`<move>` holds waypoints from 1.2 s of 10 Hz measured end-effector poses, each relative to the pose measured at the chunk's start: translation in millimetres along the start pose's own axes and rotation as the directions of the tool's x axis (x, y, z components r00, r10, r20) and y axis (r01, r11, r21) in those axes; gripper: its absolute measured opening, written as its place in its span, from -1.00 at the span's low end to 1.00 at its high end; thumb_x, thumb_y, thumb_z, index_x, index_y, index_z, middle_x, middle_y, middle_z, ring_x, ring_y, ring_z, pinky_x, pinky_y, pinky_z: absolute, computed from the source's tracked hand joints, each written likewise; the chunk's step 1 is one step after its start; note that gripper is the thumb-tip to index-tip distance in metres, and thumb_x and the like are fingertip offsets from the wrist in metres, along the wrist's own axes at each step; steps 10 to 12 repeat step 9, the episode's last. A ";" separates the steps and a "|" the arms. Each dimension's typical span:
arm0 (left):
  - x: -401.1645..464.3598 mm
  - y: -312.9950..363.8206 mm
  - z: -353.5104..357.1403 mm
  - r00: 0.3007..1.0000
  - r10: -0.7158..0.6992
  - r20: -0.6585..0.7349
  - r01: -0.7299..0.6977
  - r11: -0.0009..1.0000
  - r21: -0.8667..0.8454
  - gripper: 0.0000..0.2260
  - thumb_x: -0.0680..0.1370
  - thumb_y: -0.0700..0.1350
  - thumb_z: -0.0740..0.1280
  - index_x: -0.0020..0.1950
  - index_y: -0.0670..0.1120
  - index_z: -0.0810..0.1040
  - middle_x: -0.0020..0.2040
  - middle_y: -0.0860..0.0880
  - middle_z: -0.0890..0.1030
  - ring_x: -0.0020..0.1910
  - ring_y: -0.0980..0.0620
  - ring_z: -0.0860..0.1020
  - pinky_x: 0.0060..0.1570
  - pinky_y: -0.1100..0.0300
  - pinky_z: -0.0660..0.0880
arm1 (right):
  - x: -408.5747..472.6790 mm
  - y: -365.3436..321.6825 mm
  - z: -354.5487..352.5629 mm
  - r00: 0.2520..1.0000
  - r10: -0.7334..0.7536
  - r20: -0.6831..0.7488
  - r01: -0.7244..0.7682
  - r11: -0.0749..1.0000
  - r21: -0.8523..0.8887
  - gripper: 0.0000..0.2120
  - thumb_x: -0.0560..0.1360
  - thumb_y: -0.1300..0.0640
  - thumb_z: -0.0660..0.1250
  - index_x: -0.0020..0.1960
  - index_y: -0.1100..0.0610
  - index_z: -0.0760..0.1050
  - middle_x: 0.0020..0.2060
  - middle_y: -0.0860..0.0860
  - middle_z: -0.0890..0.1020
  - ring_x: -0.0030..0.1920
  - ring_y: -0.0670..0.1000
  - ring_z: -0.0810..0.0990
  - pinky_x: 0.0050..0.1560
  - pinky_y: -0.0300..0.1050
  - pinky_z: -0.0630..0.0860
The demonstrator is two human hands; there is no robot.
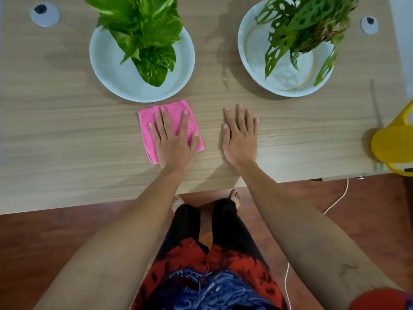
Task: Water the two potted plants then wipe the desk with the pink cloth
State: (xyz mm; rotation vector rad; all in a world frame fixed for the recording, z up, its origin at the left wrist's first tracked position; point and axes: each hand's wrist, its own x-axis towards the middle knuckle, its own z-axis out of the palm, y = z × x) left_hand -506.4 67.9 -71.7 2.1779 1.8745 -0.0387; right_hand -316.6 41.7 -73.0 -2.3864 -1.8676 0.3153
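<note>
You have the pink cloth (171, 128) folded into a rough square, lying flat on the wooden desk (67, 121) near its centre. At its 12 o'clock, just beside it, stands the pothos (145, 39), broad variegated leaves rising from a white round saucer (107, 70). At 2 o'clock, well apart, the holed-leaf monstera (306, 30) sits in a white bowl-like pot (252, 63).

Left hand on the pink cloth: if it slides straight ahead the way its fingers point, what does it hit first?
Most likely the white saucer under the broad-leaved potted plant. The left hand lies flat on the pink cloth, whose far edge already sits close to the saucer's rim.
</note>
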 end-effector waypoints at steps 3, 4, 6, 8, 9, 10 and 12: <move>-18.1 -61.9 -7.8 0.998 0.041 0.037 -0.042 0.998 0.040 -0.34 0.60 0.41 -0.13 0.67 0.21 -0.09 0.67 -0.22 -0.12 0.64 -0.29 -0.12 0.58 -0.24 -0.20 | -0.5 3.1 -0.2 1.000 0.000 0.002 0.000 1.000 0.009 -0.51 0.70 -0.05 -0.09 0.63 -0.08 0.08 0.62 0.08 0.11 0.62 0.19 0.00 0.59 0.23 -0.11; -31.9 -110.1 -14.7 0.999 0.011 0.030 -0.013 0.999 0.052 -0.34 0.60 0.40 -0.10 0.67 0.19 -0.01 0.67 -0.22 -0.10 0.64 -0.30 -0.10 0.58 -0.25 -0.19 | -0.3 5.3 0.3 1.000 -0.003 0.004 0.003 1.000 0.011 -0.50 0.70 -0.07 -0.10 0.63 -0.09 0.07 0.62 0.08 0.12 0.62 0.20 0.03 0.59 0.22 -0.11; -44.2 -195.5 -32.3 0.999 0.000 0.050 -0.004 0.998 0.062 -0.30 0.58 0.39 -0.06 0.67 0.13 0.07 0.67 -0.23 -0.08 0.63 -0.31 -0.08 0.55 -0.25 -0.20 | -0.7 8.1 -0.9 1.000 -0.007 0.016 0.007 1.000 0.009 -0.50 0.70 -0.08 -0.13 0.63 -0.09 0.05 0.63 0.08 0.11 0.62 0.20 0.02 0.60 0.19 -0.14; -47.0 -192.0 -39.9 0.996 -0.089 0.018 0.089 0.996 -0.002 -0.29 0.58 0.36 -0.10 0.67 0.06 0.09 0.66 -0.28 -0.07 0.63 -0.31 -0.10 0.54 -0.27 -0.23 | -0.2 6.6 -7.9 0.998 -0.024 0.056 0.022 0.999 0.028 -0.49 0.69 -0.10 -0.10 0.63 -0.09 0.04 0.63 0.09 0.08 0.62 0.22 -0.01 0.59 0.21 -0.15; -42.7 -145.3 -38.7 0.984 -0.162 -0.078 0.153 0.982 -0.107 -0.27 0.60 0.33 -0.05 0.67 -0.06 0.11 0.65 -0.31 -0.01 0.64 -0.27 -0.09 0.58 -0.27 -0.19 | -2.6 11.5 -19.0 0.994 -0.071 0.088 0.069 0.997 0.027 -0.46 0.68 -0.16 -0.09 0.64 -0.09 0.03 0.64 0.08 0.05 0.62 0.20 -0.02 0.59 0.20 -0.14; -42.7 -145.3 -38.7 0.984 -0.162 -0.078 0.153 0.982 -0.107 -0.27 0.60 0.33 -0.05 0.67 -0.06 0.11 0.65 -0.31 -0.01 0.64 -0.27 -0.09 0.58 -0.27 -0.19 | -2.6 11.5 -19.0 0.994 -0.071 0.088 0.069 0.997 0.027 -0.46 0.68 -0.16 -0.09 0.64 -0.09 0.03 0.64 0.08 0.05 0.62 0.20 -0.02 0.59 0.20 -0.14; -42.7 -145.3 -38.7 0.984 -0.162 -0.078 0.153 0.982 -0.107 -0.27 0.60 0.33 -0.05 0.67 -0.06 0.11 0.65 -0.31 -0.01 0.64 -0.27 -0.09 0.58 -0.27 -0.19 | -2.6 11.5 -19.0 0.994 -0.071 0.088 0.069 0.997 0.027 -0.46 0.68 -0.16 -0.09 0.64 -0.09 0.03 0.64 0.08 0.05 0.62 0.20 -0.02 0.59 0.20 -0.14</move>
